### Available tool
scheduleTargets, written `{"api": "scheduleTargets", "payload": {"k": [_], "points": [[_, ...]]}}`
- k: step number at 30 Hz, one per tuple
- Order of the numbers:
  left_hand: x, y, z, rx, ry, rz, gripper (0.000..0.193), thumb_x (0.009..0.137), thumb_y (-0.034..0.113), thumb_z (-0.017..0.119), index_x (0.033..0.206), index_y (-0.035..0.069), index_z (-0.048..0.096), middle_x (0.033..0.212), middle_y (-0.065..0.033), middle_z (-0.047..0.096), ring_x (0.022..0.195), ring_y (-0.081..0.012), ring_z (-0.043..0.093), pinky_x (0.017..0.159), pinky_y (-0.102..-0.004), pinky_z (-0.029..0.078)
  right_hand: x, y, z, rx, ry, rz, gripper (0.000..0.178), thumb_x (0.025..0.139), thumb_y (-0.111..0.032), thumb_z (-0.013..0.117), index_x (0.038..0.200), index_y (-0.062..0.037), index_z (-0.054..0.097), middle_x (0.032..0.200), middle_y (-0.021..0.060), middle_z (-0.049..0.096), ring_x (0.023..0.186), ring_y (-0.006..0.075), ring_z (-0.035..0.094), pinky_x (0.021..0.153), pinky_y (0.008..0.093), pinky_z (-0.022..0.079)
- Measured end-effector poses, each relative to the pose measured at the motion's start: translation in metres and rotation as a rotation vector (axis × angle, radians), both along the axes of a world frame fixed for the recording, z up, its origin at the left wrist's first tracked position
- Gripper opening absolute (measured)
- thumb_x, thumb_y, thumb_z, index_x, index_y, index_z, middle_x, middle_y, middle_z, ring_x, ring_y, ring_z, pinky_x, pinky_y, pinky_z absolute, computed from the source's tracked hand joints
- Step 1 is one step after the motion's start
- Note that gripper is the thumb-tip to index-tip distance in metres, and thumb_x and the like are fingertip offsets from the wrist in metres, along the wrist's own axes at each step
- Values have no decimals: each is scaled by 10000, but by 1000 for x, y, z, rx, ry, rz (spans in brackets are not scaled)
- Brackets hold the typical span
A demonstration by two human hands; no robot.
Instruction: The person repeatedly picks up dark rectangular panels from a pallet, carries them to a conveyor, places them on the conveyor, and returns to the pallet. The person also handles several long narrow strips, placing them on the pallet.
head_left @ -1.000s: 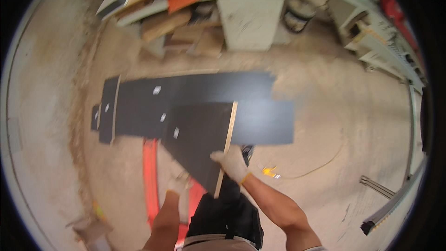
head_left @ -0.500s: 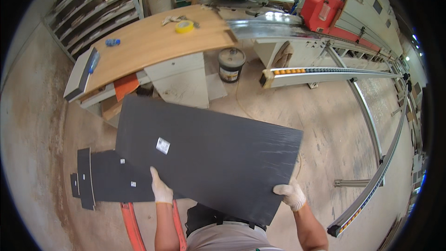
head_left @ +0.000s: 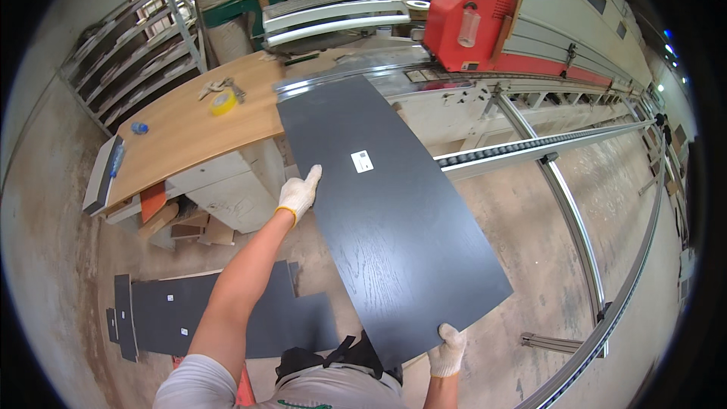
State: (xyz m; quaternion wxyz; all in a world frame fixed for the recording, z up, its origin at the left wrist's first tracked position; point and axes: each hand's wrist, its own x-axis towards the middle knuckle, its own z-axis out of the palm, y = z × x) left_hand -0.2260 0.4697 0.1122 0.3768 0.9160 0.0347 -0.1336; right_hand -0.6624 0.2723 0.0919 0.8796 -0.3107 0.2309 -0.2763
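Observation:
Between my hands is a large dark grey wood-grain panel (head_left: 394, 220) with a white label on its upper face. My left hand (head_left: 299, 195), in a white knit glove, grips its left edge around the middle, thumb on top and fingers hidden beneath. At the near right corner my right hand (head_left: 448, 350), also gloved, holds the near edge, its fingers under the board. The panel's far end reaches over the metal edge of the machine table (head_left: 322, 85) and beside the wooden worktop; whether it touches them I cannot tell.
More dark panels (head_left: 265, 326) lie low at the left on a red support. A wooden worktop (head_left: 182, 136) carries yellow tape (head_left: 223, 102) and a small blue item. A red machine head (head_left: 462, 26) stands far right of centre; a roller rail (head_left: 545, 140) crosses the right side.
The panel has swung from lying crosswise to pointing away from me, its far end now at the machine table. My left hand has moved forward, and my view has turned right.

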Motion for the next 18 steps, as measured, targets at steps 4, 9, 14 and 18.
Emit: {"api": "scheduleTargets", "payload": {"k": [4,9,14,18], "points": [[35,-85,-2,92,33,-138,993,994,825,484,853,-116,768,883,-300,761,930,-418,767,932,-510,554,21,-50,-23,26,4,-41,706,808,-44,697,1493,-14,526,1301,84,617,1176,265,645,1022,408,566],[80,-151,-14,392,-126,-241,961,1000,794,488,1054,-117,791,1091,-345,767,1103,-466,748,1038,-524,540,62,-86,-61,126,-82,-77,593,885,-21,681,1463,12,550,1332,112,640,1209,287,658,1077,429,563],[116,-195,-45,-118,-30,80,978,931,768,647,1224,-161,731,1227,-364,738,1185,-443,726,1033,-485,535,103,-107,-54,114,109,-255,500,970,-83,657,1456,-20,556,1306,96,640,1171,255,659,1007,402,571],[138,-221,-69,-342,4,149,1027,895,755,713,1209,-223,697,1218,-361,741,1182,-401,738,1022,-460,542,131,-122,-34,137,245,-352,472,1053,-206,633,1452,34,556,1329,126,659,1161,279,669,1005,428,568]]}}
